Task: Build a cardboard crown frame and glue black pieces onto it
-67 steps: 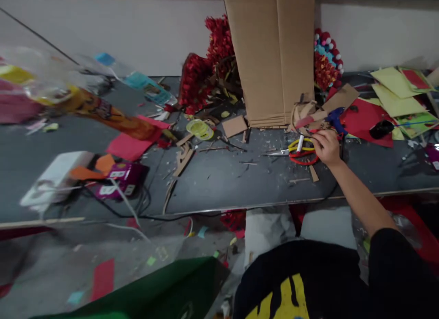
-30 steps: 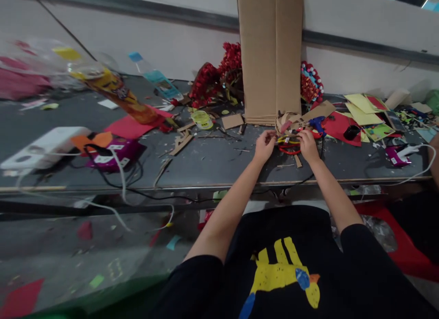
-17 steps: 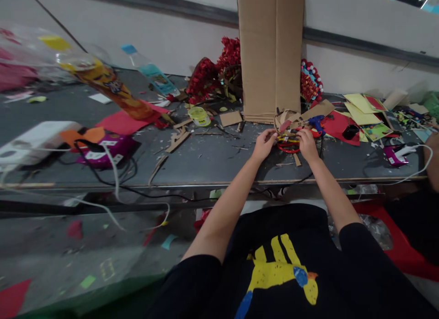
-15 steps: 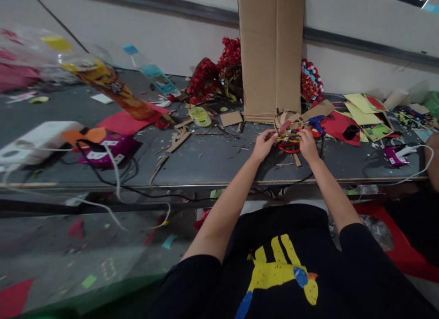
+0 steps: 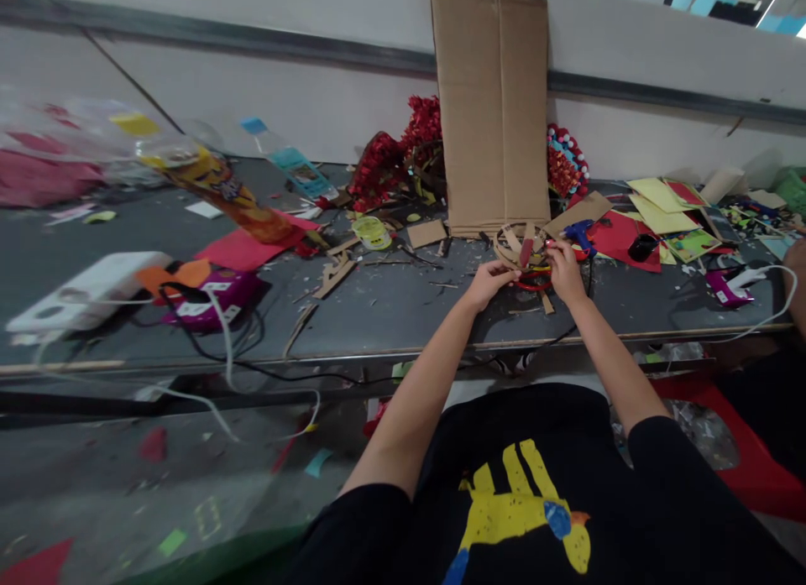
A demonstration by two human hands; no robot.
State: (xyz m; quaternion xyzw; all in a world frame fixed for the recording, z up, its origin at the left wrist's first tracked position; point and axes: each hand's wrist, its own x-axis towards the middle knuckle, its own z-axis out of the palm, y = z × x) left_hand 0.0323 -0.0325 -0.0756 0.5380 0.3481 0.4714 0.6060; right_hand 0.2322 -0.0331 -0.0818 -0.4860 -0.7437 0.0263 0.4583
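A round craft piece (image 5: 524, 248), a ring with brown cardboard strips and a reddish strip across it, stands tilted over the table between my hands. My left hand (image 5: 489, 284) pinches its lower left edge between thumb and fingers. At the right edge, the fingers of my right hand (image 5: 567, 273) are closed on the rim. A red ring-shaped part (image 5: 534, 281) shows underneath, low between the hands; whether it is joined to the piece I cannot tell. Just right of my right hand lies a blue glue gun (image 5: 580, 232).
A tall cardboard sheet (image 5: 494, 107) leans on the wall behind. Red crafted flowers (image 5: 381, 169), a yellow tub (image 5: 371, 232), bottles (image 5: 220, 186) and a white power strip (image 5: 91, 291) are left. Coloured paper (image 5: 661, 216) lies right. Cables trail along the table's front edge. Another person's arm (image 5: 797, 274) shows far right.
The view has shifted slightly. My left hand has slid down to the near edge of the round piece, which now shows more of its face. The right hand stays at the rim.
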